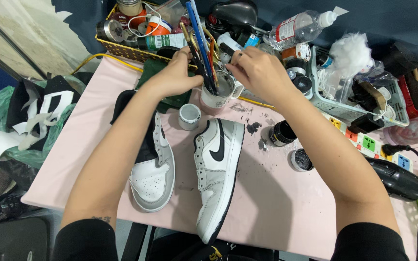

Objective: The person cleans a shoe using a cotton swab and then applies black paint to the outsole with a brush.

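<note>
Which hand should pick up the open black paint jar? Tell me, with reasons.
Probably the right hand. The open black paint jar sits on its side of the mug of brushes, beside the right forearm; the left hand would have to cross over.

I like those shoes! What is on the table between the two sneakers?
Nothing: in the head view the strip of pink table between the left sneaker and the right sneaker is bare.

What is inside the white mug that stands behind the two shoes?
The mug holds several paintbrushes standing upright, handles up. The left hand grips some of them. Their bristle ends and the mug's bottom are hidden.
</note>
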